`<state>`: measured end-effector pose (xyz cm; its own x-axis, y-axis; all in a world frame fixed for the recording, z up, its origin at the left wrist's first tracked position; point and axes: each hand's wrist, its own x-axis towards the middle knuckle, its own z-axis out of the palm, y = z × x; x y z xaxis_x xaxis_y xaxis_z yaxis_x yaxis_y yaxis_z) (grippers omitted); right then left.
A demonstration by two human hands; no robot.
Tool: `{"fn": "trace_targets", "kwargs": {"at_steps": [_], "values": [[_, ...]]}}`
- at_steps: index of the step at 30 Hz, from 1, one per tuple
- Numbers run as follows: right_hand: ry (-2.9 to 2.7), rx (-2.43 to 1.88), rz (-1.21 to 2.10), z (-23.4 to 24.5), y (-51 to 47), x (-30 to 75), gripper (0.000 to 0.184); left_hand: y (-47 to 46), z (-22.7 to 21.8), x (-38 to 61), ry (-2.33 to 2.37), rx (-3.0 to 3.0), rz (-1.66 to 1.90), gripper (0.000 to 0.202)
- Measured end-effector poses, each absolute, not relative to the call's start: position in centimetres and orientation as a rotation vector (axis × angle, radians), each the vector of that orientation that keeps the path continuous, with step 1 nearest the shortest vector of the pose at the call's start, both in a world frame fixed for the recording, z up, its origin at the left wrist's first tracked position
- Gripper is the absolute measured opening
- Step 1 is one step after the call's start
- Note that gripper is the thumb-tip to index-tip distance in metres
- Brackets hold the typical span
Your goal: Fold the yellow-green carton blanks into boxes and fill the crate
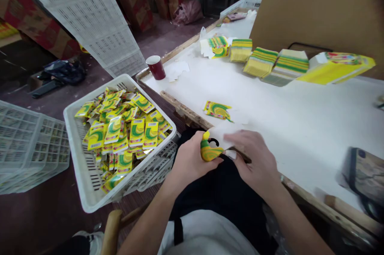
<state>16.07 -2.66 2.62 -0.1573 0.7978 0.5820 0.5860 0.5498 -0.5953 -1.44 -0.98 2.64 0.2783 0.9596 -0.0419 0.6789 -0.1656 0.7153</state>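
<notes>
My left hand is closed round a small yellow and green packet just off the near edge of the white table. My right hand meets it from the right, its fingers pinching the packet's end together with a white sheet. Another yellow and green packet lies flat on the table just beyond my hands. To my left a white slatted crate holds several of the same packets.
Stacks of flat yellow and green wrappers line the table's far side against a brown board. A dark red cup stands at the table's left corner. Empty white crates sit at left; a dark phone-like object lies at right.
</notes>
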Motion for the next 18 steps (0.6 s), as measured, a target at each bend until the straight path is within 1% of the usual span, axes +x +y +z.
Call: {"fn": "trace_targets", "kwargs": {"at_steps": [2, 3, 4, 7, 8, 10, 12, 13, 14, 16, 18], "values": [[-1.509, -1.238, 0.365, 1.7, -2.7, 15.9, 0.059, -1.2, 2.3, -1.0, 1.522, 1.912, 0.683, 0.049], [-1.374, -1.256, 0.477, 1.2, -2.7, 15.8, 0.066, -1.3, 2.2, -0.9, 1.515, 1.927, 0.734, 0.05], [-1.288, -1.241, 0.639, 0.8, -2.7, 15.6, 0.067, -1.4, 2.1, -0.7, 1.5, 1.95, 0.78, 0.052], [-1.219, -1.094, 1.183, 0.0, -2.7, 15.0, 0.049, -1.7, 1.9, -0.3, 1.422, 2.053, 0.847, 0.057], [-1.211, -1.04, 1.312, 0.0, -2.7, 14.8, 0.045, -1.8, 1.8, -0.1, 1.373, 2.098, 0.841, 0.06], [-1.185, -0.962, 1.491, 0.3, -2.7, 14.5, 0.042, -2.1, 1.6, 0.1, 1.235, 2.185, 0.822, 0.07], [-1.148, -0.926, 1.599, 0.6, -2.7, 14.3, 0.044, -2.4, 1.3, 0.2, 1.133, 2.231, 0.827, 0.077], [-1.129, -0.918, 1.631, 0.7, -2.6, 14.3, 0.044, -2.5, 1.2, 0.3, 1.11, 2.237, 0.846, 0.077], [-1.114, -0.918, 1.645, 0.6, -2.5, 14.4, 0.043, -2.5, 1.1, 0.3, 1.095, 2.233, 0.867, 0.073], [-1.091, -0.934, 1.62, 0.4, -2.5, 14.5, 0.044, -2.4, 1.0, 0.2, 1.083, 2.218, 0.893, 0.06], [-1.125, -0.941, 1.524, 0.2, -2.7, 14.6, 0.052, -2.3, 1.1, 0.1, 1.107, 2.189, 0.866, 0.046]]}}
